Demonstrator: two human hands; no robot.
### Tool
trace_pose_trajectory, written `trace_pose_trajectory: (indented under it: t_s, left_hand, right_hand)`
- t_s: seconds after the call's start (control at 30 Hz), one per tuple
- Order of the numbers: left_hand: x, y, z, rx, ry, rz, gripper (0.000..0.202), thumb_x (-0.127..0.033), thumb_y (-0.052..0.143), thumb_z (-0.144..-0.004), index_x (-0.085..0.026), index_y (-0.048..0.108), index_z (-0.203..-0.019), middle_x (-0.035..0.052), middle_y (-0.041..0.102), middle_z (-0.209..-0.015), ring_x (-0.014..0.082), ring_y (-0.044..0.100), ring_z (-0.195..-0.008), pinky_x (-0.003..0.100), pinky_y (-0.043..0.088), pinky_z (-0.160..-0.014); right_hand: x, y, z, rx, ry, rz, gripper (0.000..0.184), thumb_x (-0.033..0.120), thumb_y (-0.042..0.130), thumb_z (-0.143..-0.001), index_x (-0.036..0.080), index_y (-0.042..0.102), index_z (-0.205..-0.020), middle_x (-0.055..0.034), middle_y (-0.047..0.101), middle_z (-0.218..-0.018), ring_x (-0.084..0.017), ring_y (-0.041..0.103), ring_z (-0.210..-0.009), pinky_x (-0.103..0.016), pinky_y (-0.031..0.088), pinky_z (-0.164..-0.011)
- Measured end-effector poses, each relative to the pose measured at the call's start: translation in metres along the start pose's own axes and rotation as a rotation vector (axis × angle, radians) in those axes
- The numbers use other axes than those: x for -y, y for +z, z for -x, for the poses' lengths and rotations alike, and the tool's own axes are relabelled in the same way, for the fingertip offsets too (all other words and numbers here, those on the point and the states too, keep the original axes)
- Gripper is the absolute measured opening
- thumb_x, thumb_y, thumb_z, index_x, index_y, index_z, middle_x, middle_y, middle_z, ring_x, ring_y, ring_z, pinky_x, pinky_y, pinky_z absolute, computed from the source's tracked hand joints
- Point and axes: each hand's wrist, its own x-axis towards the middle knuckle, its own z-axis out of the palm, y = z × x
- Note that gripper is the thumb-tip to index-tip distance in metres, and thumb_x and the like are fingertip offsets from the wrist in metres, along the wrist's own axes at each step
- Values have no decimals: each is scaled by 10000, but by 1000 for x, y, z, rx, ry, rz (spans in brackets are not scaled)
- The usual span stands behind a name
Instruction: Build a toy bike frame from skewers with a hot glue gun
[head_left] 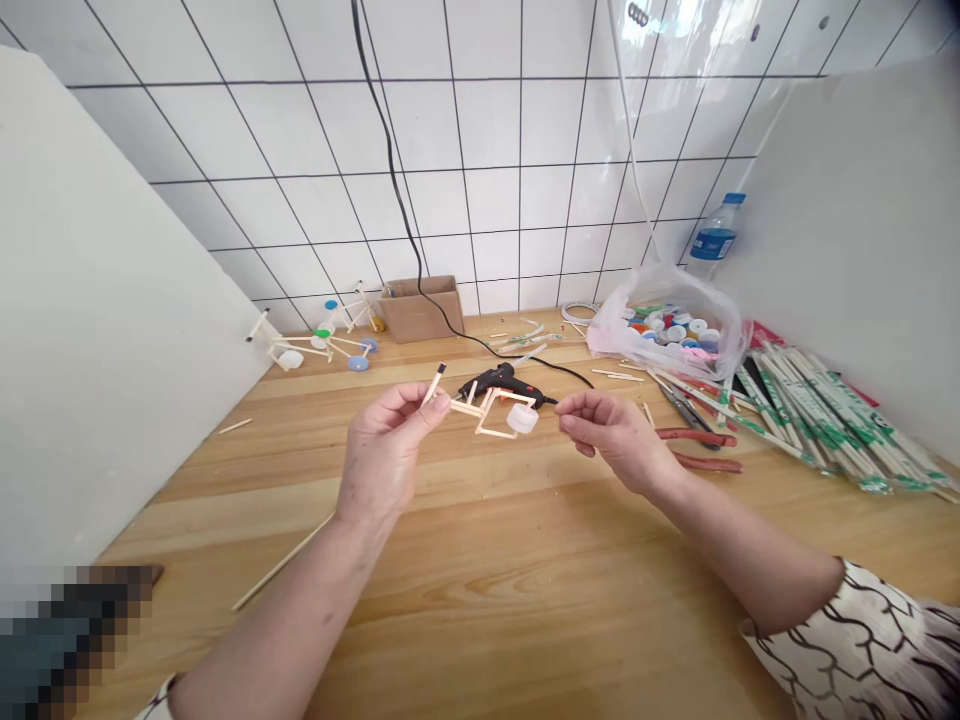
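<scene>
Pinching too hard could probably snap the stick frame [480,412], held up on the near side of the glue gun [501,378], and a bump might pop its white cap [523,419] off. Left hand [390,430] grips it finger-and-thumb; right hand [604,430], right of the glue gun, is curled to a narrow pinch, can't tell if it's got anything.

We see a pale frame [496,434] with a white cap [523,418], a black glue gun [502,378], red-handled pliers [697,436], a brown box [424,318], and dark squiggles across our cream sleeve [847,640].
</scene>
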Motion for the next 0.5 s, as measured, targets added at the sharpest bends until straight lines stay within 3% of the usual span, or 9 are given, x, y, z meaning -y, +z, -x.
trace_pose_trajectory:
  t_s: [0.23,0.5]
  left_hand:
    - [-3,7,10,48,33,-47,180,-267,795,-548,-185,683,-663,-23,630,-653,113,526,-642,257,428,-674]
    - [-3,9,15,90,62,-61,103,-215,761,-599,-206,695,-678,-28,647,-668,117,541,-667,260,437,-703]
  right_hand:
    - [4,10,3,-16,26,-4,319,401,759,-602,155,640,-768,11,586,-666,-77,409,-541,-229,283,-476]
    - [7,12,5,-47,25,25,340,433,764,-597,149,598,-684,35,541,-596,-62,371,-504,-231,250,-471]
